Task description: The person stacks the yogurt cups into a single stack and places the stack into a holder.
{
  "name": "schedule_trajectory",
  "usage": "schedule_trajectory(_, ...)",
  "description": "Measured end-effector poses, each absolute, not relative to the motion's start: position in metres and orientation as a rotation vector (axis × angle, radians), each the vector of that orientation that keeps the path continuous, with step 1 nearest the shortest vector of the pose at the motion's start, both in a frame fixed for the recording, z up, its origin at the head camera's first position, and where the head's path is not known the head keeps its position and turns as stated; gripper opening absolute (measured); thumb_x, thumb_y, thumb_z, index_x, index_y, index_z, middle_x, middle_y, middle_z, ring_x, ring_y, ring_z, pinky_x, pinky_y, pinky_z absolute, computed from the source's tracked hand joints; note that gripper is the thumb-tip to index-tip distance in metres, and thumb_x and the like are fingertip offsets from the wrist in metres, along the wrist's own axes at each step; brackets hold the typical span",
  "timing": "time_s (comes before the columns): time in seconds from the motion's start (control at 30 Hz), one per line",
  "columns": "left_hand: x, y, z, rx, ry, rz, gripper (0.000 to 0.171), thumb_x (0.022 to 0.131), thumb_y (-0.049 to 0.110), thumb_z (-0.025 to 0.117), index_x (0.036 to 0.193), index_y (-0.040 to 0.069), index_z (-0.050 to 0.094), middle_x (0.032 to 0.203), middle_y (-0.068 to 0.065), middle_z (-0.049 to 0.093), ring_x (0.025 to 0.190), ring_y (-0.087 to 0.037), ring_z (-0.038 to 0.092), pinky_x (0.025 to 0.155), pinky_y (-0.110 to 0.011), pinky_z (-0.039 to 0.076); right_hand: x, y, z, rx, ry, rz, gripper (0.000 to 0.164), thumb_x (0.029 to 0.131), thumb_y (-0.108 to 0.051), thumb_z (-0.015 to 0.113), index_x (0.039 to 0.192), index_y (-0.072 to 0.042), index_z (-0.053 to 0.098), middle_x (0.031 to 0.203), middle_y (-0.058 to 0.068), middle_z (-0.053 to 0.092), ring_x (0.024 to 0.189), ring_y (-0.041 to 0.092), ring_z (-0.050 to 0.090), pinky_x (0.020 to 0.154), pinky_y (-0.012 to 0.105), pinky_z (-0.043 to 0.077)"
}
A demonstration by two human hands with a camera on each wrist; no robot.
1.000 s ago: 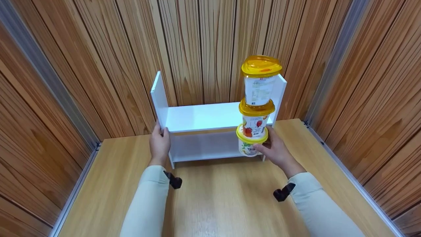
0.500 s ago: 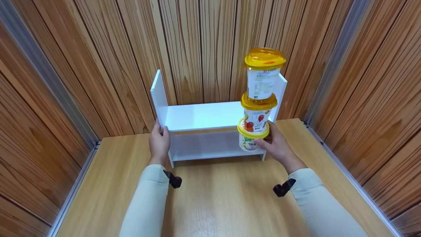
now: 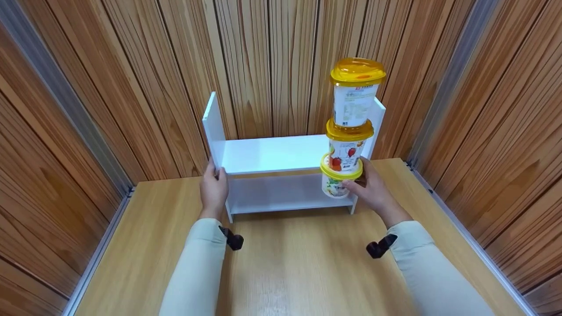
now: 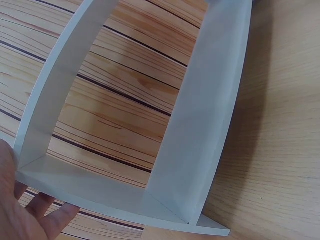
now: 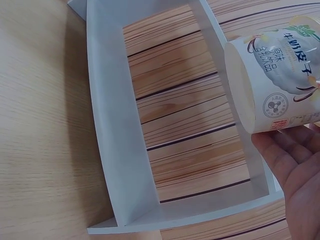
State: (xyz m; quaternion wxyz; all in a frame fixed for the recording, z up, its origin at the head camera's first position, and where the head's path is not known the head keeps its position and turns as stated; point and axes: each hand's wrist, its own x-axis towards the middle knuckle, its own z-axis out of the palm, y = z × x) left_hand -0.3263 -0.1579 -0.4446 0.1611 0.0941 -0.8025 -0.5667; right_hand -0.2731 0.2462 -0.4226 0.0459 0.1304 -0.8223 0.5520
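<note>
My right hand [image 3: 373, 188] grips the lowest of three stacked cups, a white tub [image 3: 337, 186] with a yellow lid. On it stands a cup with strawberry pictures [image 3: 345, 154] and an amber lid. Topmost is a taller white-labelled cup [image 3: 354, 103], its amber lid domed. The stack leans slightly right, held up in front of the white two-tier shelf [image 3: 272, 156]. In the right wrist view, the tub's printed side [image 5: 280, 75] shows above my fingers [image 5: 277, 155]. My left hand [image 3: 214, 191] holds the shelf's left side panel, its fingers [image 4: 60, 217] along the outer face.
The shelf stands on a wooden table [image 3: 281, 263] near a wood-plank back wall [image 3: 250, 66]. Its right side panel [image 3: 377, 116] rises partly behind the stack. Plank walls with metal corner strips [image 3: 448, 74] close off both sides.
My right hand has lifted the cup stack upward and slightly to the right, and all three cups have stayed together. My left hand stays at the shelf's side panel.
</note>
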Motion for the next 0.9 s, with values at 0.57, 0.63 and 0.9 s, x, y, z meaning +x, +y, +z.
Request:
schedule_trajectory(0.57, -0.327, -0.16, -0.447, 0.279, -2.295, -1.637, 0.056, 0.109, 0.025, 0.043, 0.161, 0.02, 0.024, 0.164, -0.005, 0.029, 0.148, -0.023, 0.032, 0.116, -0.04, 0.035, -0.276, 0.25, -0.414, 0.315, -2.556, 1.662, 0.101, 0.088, -0.053, 0.074, 0.16, -0.017, 0.014, 0.156, 0.01, 0.037, 0.135, 0.033, 0.046, 0.114, 0.05, 0.038)
schedule_trajectory(0.63, -0.327, -0.16, -0.448, 0.276, -2.297, -1.641, 0.056, 0.109, 0.025, 0.043, 0.161, 0.02, 0.023, 0.164, -0.005, 0.028, 0.148, -0.023, 0.032, 0.117, -0.04, 0.035, -0.277, 0.249, -0.413, 0.319, -2.555, 1.658, 0.101, 0.088, -0.052, 0.074, 0.16, -0.018, 0.013, 0.156, 0.01, 0.037, 0.135, 0.033, 0.046, 0.114, 0.05, 0.038)
schedule_trajectory(0.9, -0.326, -0.161, -0.448, 0.264, -2.289, -1.638, 0.058, 0.108, 0.026, 0.044, 0.161, 0.018, 0.023, 0.164, -0.008, 0.029, 0.145, -0.024, 0.037, 0.113, -0.042, 0.04, -0.282, 0.246, -0.408, 0.382, -2.529, 1.608, 0.097, 0.09, -0.049, 0.073, 0.159, -0.013, 0.016, 0.153, 0.015, 0.04, 0.134, 0.036, 0.048, 0.113, 0.054, 0.038)
